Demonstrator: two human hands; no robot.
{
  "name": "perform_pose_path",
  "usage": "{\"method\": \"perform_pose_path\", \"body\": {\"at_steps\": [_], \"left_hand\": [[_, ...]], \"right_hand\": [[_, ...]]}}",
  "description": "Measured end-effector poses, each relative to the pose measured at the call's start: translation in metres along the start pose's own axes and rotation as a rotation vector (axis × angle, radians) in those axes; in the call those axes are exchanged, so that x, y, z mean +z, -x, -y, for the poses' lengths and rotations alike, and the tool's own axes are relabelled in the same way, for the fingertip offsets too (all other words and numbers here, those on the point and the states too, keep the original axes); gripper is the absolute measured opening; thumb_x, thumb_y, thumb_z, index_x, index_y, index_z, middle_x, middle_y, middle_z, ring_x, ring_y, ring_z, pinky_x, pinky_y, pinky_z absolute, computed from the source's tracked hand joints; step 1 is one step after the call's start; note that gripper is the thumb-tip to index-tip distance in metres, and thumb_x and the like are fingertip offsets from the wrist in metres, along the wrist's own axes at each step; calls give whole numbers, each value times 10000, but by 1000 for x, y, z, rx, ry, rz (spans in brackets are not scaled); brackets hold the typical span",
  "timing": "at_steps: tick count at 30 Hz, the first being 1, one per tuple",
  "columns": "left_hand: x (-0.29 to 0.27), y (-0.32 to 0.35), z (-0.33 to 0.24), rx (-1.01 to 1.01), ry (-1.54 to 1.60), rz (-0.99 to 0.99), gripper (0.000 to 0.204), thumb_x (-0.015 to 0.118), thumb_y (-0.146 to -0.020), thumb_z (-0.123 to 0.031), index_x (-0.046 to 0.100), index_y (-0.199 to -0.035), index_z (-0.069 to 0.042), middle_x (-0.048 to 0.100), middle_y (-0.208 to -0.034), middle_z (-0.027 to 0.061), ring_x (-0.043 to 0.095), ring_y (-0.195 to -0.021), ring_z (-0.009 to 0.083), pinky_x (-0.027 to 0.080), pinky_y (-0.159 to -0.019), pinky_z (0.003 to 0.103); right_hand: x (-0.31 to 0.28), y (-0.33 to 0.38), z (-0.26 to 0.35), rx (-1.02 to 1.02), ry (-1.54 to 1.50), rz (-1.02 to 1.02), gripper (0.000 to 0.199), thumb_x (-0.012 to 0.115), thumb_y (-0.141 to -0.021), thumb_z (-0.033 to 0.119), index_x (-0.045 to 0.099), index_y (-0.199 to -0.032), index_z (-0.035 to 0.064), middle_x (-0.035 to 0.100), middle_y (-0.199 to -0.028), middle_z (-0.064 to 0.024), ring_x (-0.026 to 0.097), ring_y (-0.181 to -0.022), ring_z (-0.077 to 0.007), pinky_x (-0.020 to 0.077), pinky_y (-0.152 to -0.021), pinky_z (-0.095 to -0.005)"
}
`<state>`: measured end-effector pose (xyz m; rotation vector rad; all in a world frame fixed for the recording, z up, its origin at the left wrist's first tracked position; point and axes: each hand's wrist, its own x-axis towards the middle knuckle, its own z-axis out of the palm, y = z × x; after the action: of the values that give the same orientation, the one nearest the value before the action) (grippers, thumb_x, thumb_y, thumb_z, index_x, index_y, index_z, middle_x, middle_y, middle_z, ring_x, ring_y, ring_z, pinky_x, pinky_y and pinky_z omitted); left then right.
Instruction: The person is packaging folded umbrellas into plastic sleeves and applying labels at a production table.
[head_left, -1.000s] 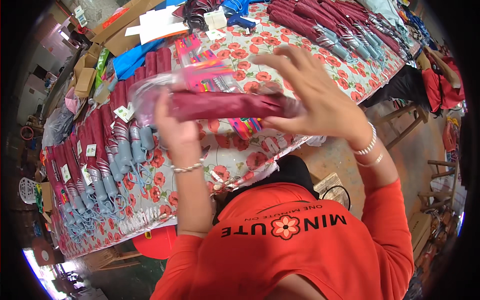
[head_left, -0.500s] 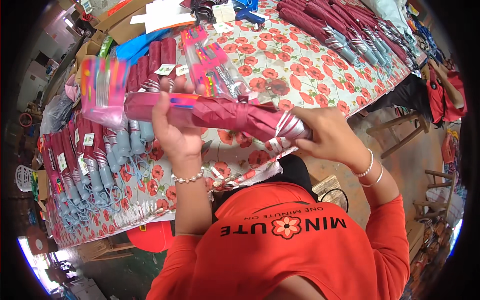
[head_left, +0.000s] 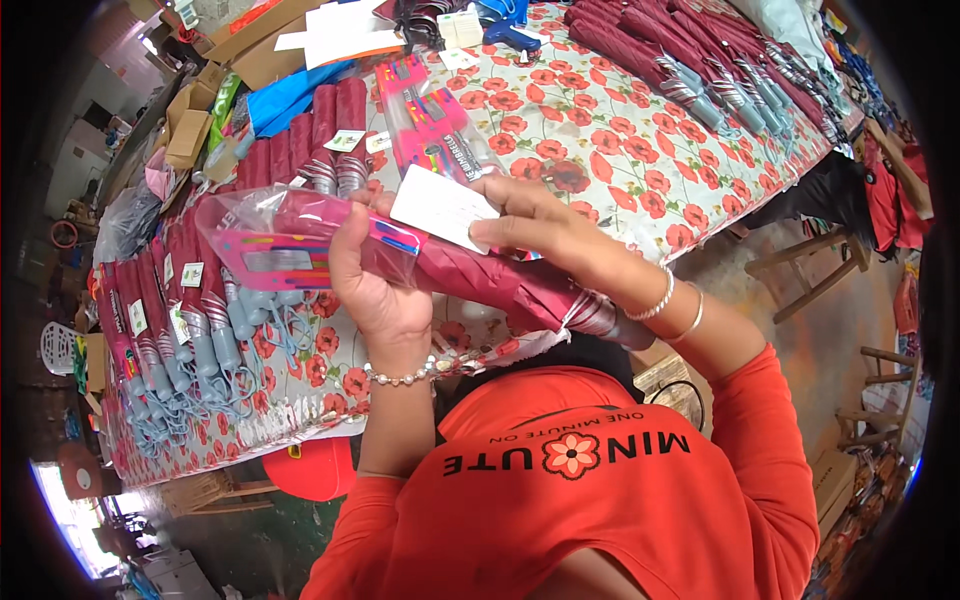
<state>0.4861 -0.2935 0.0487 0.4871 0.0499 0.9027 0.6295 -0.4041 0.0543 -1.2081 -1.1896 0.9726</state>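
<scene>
A folded maroon umbrella [head_left: 500,285] with silver-striped edges lies across my front, its handle end to the right. Its left end is inside a clear plastic sleeve [head_left: 265,240] with a pink printed panel. My left hand [head_left: 385,310] closes around the umbrella and sleeve from below, thumb on the near side. Above the umbrella, my right hand [head_left: 550,225] pinches a white card tag [head_left: 440,207] between thumb and fingers. My right wrist and forearm cover part of the handle end. Whether the tag is attached to the umbrella I cannot tell.
Maroon umbrellas with grey handles [head_left: 205,350] lie in rows on the left of the flowered tablecloth [head_left: 600,140]. Printed plastic sleeves [head_left: 435,125] lie ahead, near a blue tagging gun [head_left: 512,38]. More umbrellas [head_left: 680,65] lie far right. A wooden stool [head_left: 810,270] stands at the right.
My right hand has left the umbrella's handle end and now holds a white tag over its middle. The sleeve's loose end has swung down, and the umbrella tilts more to the lower right.
</scene>
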Motion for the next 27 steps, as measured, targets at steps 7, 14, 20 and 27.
{"method": "perform_pose_path", "body": {"at_steps": [7,14,20,27], "left_hand": [[-14,1,-4,37,-95,-129,165,588,-883,-159,563,-1002,-47,599,-841,43,584,-761,167,482,-730,286],[-17,-3,-2,8,-62,-143,138,585,-889,-155,561,-976,-51,597,-825,43,584,-763,168,483,-749,294],[-14,-2,3,17,-74,-192,114,576,-897,-155,560,-932,-48,594,-806,45,579,-770,171,489,-774,328],[-22,-6,5,-14,4,-181,129,591,-883,-154,560,-955,-52,593,-799,30,570,-729,146,485,-735,311]], "right_hand": [[6,6,15,-258,339,-106,209,582,-846,148,572,-1035,61,552,-967,-44,481,-891,-158,383,-815,-276],[15,12,15,-426,1063,22,218,587,-848,186,572,-1030,67,561,-987,-73,490,-892,-212,378,-843,-320],[20,9,12,-259,680,13,212,567,-885,231,561,-1030,76,574,-1002,-84,493,-819,-230,383,-839,-357],[7,3,-10,-383,615,38,263,561,-906,249,533,-1088,62,597,-999,-80,515,-717,-206,425,-718,-326]]}}
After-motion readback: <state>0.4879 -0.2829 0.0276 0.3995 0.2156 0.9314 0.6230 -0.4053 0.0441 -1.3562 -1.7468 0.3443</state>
